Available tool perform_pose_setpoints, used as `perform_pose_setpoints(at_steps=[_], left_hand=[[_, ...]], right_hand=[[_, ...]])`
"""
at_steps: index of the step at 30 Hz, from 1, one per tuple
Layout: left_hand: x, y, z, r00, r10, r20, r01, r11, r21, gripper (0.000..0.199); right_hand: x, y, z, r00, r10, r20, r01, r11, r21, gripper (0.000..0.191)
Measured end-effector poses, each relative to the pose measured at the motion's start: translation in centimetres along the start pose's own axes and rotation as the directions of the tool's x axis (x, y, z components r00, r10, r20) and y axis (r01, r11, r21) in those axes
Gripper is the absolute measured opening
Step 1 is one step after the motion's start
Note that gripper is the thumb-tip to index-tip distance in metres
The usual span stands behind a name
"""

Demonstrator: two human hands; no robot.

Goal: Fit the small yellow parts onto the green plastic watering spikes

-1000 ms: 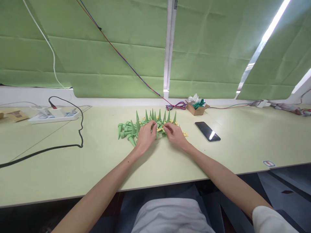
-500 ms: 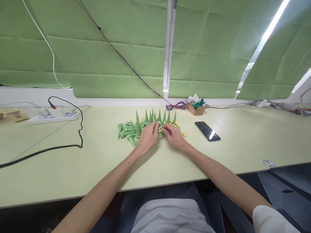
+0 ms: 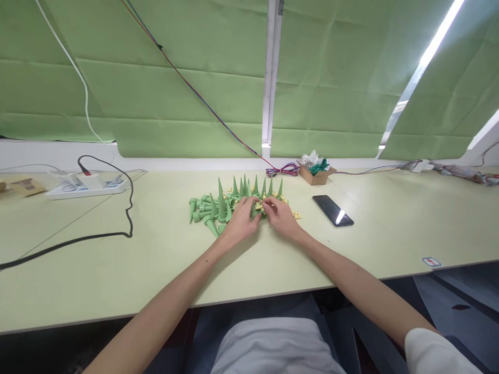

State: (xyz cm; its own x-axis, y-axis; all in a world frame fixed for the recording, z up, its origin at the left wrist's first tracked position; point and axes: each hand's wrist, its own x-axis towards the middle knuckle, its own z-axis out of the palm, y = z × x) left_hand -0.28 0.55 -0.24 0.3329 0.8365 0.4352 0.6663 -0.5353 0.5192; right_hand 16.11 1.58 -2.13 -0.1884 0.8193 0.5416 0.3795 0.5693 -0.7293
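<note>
Several green cone-shaped spikes (image 3: 221, 208) lie and stand in a cluster on the pale table (image 3: 156, 270). My left hand (image 3: 244, 217) is at the front of the cluster, its thumb and fingers parted around a green spike (image 3: 253, 209). Close on its right, my right hand (image 3: 279, 215) pinches a small yellow piece (image 3: 259, 206) between thumb and fingertips. More small yellow pieces (image 3: 297, 215) are scattered at the right side of the cluster, partly hidden by my right hand.
A black phone (image 3: 333, 210) lies to the right. Behind are a small cardboard box (image 3: 317, 177) with plastic and green stuff, and a coiled cable (image 3: 284, 169). At the left are a white power strip (image 3: 88, 188) and a black cable (image 3: 130, 208).
My left hand's thumb and fingers have spread apart and shifted slightly right. My right hand has moved a little to the right, and the yellow piece at its fingertips shows more.
</note>
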Motion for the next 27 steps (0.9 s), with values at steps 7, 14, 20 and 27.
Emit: perform_pose_setpoints(at_steps=[7, 14, 20, 27], left_hand=[[-0.1, -0.2, 0.2, 1.000, -0.011, 0.002, 0.011, 1.000, -0.002, 0.031], [-0.2, 0.0, 0.3, 0.999, -0.037, 0.009, 0.037, 0.999, 0.008, 0.028], [-0.3, 0.2, 0.4, 0.999, -0.028, 0.023, 0.028, 0.999, 0.020, 0.026], [-0.3, 0.2, 0.7, 0.997, -0.057, 0.058, 0.056, 0.998, 0.013, 0.025]], right_hand=[[-0.1, -0.2, -0.1, 1.000, 0.003, 0.006, -0.003, 0.999, -0.040, 0.023], [0.0, -0.2, 0.0, 1.000, -0.010, -0.023, 0.007, 0.993, -0.121, 0.026], [0.2, 0.2, 0.1, 1.000, 0.004, -0.030, -0.010, 0.978, -0.209, 0.039], [0.2, 0.8, 0.0, 0.999, 0.014, 0.030, -0.007, 0.972, -0.234, 0.051]])
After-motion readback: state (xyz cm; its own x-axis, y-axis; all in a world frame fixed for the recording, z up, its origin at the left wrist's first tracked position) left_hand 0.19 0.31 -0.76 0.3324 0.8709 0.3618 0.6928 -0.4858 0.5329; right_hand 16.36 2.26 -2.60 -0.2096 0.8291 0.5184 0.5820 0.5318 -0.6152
